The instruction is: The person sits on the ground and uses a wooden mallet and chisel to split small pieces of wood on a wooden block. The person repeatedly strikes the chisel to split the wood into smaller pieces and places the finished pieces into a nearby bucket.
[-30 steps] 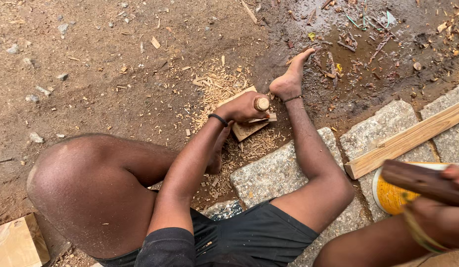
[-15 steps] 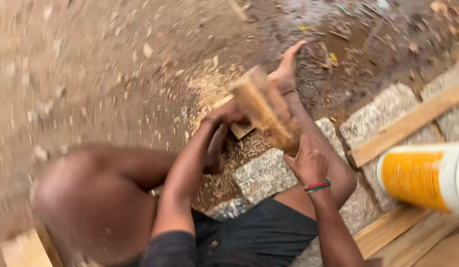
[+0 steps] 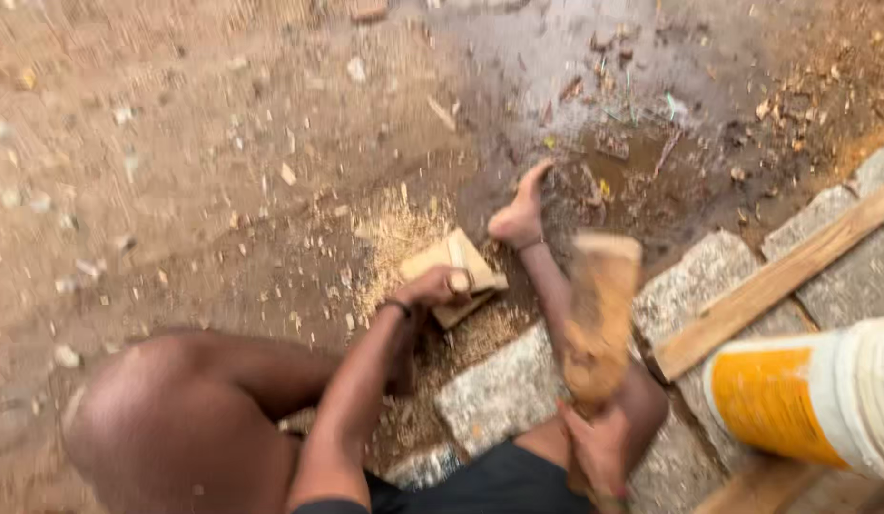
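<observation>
Fingers [image 3: 440, 284] of your left hand [image 3: 432, 287] are clamped around a short round wooden-handled chisel [image 3: 458, 281], set upright on the flat tan wooden block [image 3: 453, 259]. Your right hand [image 3: 599, 447] is closed on the blurred pale wooden mallet [image 3: 599, 319], raised right of the block. Risk, as a judgement: an off-centre blow could glance onto your left knuckles or bare foot [image 3: 520, 214], just right of the block. 1 white bucket with an orange label band [image 3: 805, 400] lies far right.
</observation>
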